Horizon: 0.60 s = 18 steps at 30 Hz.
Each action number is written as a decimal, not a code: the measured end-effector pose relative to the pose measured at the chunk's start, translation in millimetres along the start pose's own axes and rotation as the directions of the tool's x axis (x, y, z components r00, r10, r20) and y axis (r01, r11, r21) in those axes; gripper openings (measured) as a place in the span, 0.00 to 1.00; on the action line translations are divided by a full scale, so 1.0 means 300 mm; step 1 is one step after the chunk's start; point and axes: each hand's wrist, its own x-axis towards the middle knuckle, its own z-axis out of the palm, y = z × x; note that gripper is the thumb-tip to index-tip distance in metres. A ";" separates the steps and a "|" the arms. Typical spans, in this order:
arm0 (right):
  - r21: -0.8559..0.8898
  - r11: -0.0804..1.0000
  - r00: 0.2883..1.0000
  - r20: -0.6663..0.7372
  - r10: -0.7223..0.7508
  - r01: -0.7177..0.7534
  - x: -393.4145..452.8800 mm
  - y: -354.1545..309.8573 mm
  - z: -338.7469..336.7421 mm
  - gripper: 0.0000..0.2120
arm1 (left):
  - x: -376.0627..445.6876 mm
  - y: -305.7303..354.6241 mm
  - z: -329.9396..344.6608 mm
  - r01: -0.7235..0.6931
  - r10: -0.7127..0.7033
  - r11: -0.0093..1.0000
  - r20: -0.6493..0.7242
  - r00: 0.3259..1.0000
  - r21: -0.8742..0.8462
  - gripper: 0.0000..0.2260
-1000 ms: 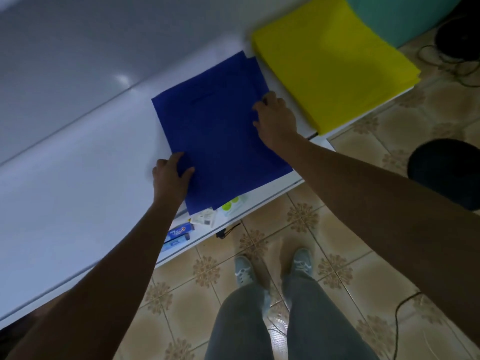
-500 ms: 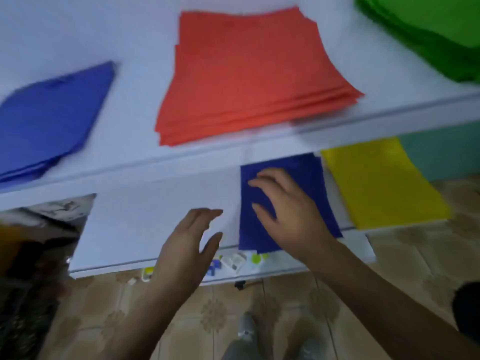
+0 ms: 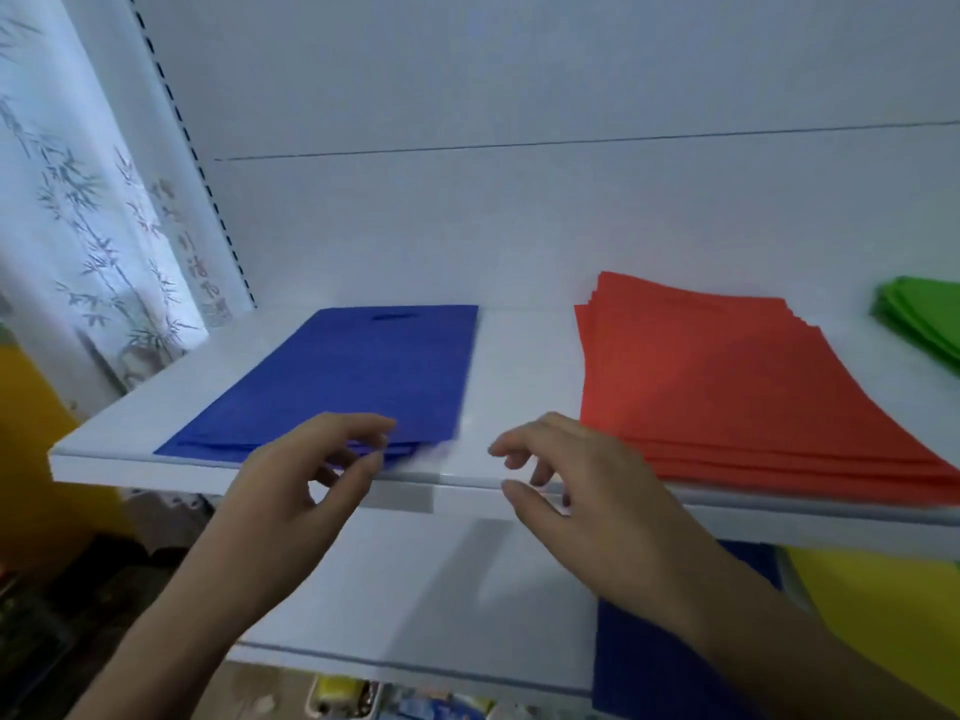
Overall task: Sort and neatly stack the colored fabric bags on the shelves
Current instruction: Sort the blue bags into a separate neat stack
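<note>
Blue bag stack (image 3: 353, 376) on the upper shelf (image 3: 498, 397), centre-left of frame, long axis running away from the viewer. Left hand (image 3: 311, 475), grip loosely spread and empty, reaches its near edge; right hand (image 3: 576, 485), likewise empty, hovers beside it.

On the upper shelf (image 3: 509, 356) three stacks of bags lie in a row: one stack (image 3: 343, 376) to the left, a second stack (image 3: 727, 387) to the right of it with bare shelf between them, and a third stack (image 3: 924, 319) farther right at the edge of view. The person's left hand (image 3: 306, 475) is in front of the first stack's near edge; the right hand (image 3: 582, 491) is before the gap. Below, on the lower shelf (image 3: 415, 605), a single bag (image 3: 649, 667) lies to the right, with another stack (image 3: 883, 626) just beside it, farther right.
</note>
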 end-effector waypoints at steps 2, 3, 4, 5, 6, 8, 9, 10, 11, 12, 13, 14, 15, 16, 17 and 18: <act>-0.060 0.998 1.000 -0.002 0.006 -0.006 0.136 -0.002 0.047 0.13 | 0.076 -0.102 -0.054 -0.019 0.018 0.996 0.013 1.000 0.090 0.10; -0.100 0.994 0.999 0.009 0.032 -0.031 0.213 0.005 0.074 0.14 | 0.116 -0.163 -0.087 -0.013 0.008 0.989 0.034 0.999 0.147 0.10; -0.148 0.986 0.995 0.038 0.089 -0.082 0.284 0.018 0.096 0.16 | 0.157 -0.225 -0.110 -0.006 -0.007 0.977 0.060 0.998 0.215 0.12; -0.218 0.964 0.982 0.081 0.172 -0.151 0.346 0.038 0.113 0.19 | 0.197 -0.282 -0.124 0.006 -0.032 0.959 0.086 0.996 0.285 0.14; -0.316 0.925 0.959 0.117 0.258 -0.211 0.412 0.047 0.134 0.21 | 0.236 -0.343 -0.143 0.028 -0.067 0.942 0.104 0.992 0.334 0.18; -0.488 0.825 0.904 0.148 0.401 -0.285 0.505 0.069 0.163 0.25 | 0.306 -0.433 -0.161 0.067 -0.115 0.943 0.129 0.985 0.327 0.24; -0.523 0.794 0.881 0.154 0.447 -0.311 0.546 0.071 0.183 0.26 | 0.332 -0.477 -0.167 0.064 -0.114 0.949 0.145 0.983 0.310 0.28; -0.526 0.782 0.868 0.152 0.473 -0.334 0.582 0.071 0.205 0.27 | 0.354 -0.517 -0.168 0.068 -0.128 0.945 0.171 0.977 0.319 0.30; -0.505 0.785 0.861 0.145 0.487 -0.359 0.610 0.072 0.222 0.28 | 0.371 -0.551 -0.164 0.073 -0.152 0.935 0.207 0.967 0.347 0.30; -0.455 0.799 0.859 0.129 0.495 -0.393 0.632 0.077 0.234 0.28 | 0.378 -0.569 -0.157 0.086 -0.188 0.922 0.242 0.952 0.377 0.29; -0.368 0.817 0.852 0.111 0.512 -0.443 0.652 0.078 0.247 0.27 | 0.385 -0.588 -0.151 0.089 -0.210 0.911 0.267 0.941 0.404 0.27; -0.259 0.831 0.843 0.097 0.530 -0.493 0.664 0.078 0.258 0.26 | 0.387 -0.599 -0.145 0.083 -0.221 0.897 0.279 0.934 0.433 0.25; -0.150 0.832 0.832 0.086 0.549 -0.534 0.673 0.075 0.269 0.25 | 0.386 -0.614 -0.139 0.073 -0.225 0.885 0.286 0.931 0.460 0.23; -0.076 0.829 0.826 0.072 0.558 -0.554 0.676 0.071 0.279 0.24 | 0.384 -0.624 -0.136 0.073 -0.228 0.881 0.285 0.931 0.468 0.22; -0.035 0.825 0.823 0.059 0.565 -0.564 0.677 0.067 0.287 0.23 | 0.382 -0.634 -0.137 0.076 -0.224 0.886 0.279 0.934 0.457 0.22; -0.014 0.823 0.822 0.047 0.567 -0.567 0.678 0.061 0.298 0.22 | 0.382 -0.643 -0.145 0.089 -0.226 0.894 0.270 0.936 0.440 0.23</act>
